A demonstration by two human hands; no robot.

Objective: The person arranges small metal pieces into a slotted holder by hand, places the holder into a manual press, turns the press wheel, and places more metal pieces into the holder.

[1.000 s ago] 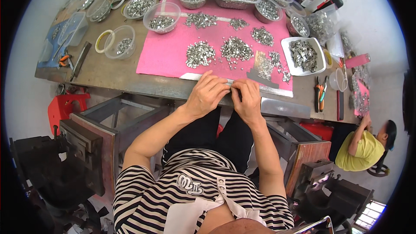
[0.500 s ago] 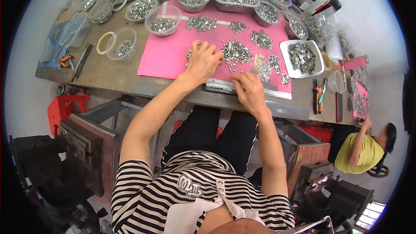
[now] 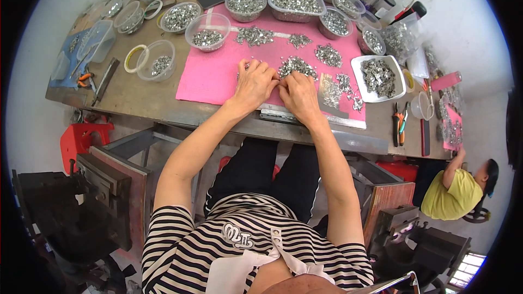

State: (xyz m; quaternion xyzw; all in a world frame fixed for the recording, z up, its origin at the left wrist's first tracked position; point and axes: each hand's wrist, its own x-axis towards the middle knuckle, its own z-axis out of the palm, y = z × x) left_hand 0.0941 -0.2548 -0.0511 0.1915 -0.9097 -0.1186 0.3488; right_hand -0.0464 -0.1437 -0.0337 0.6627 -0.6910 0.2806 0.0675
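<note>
My left hand (image 3: pixel 255 83) rests on the pink mat (image 3: pixel 204 79) with its fingers curled. A few small silvery metal pieces show at its fingertips. Close beside it, my right hand (image 3: pixel 299 95) has its thumb and fingers pressed together at the near edge of a pile of shiny metal pieces (image 3: pixel 297 65). The fingertips of both hands almost meet; whatever they pinch is too small or hidden to name. Below the hands, a narrow metal bar (image 3: pixel 278 115) lies along the table's front edge, partly covered by my right wrist.
More heaps of metal pieces (image 3: pixel 328 54) lie on the mat. A white tray (image 3: pixel 357 79) and several clear tubs, among them a large one (image 3: pixel 294 13), hold similar pieces. Pliers (image 3: pixel 400 124) lie at right. A person in a yellow top (image 3: pixel 449 196) sits at far right.
My right hand has moved up and left from the metal bar at the table edge to the pile, beside my left hand. My left hand stays at nearly the same spot.
</note>
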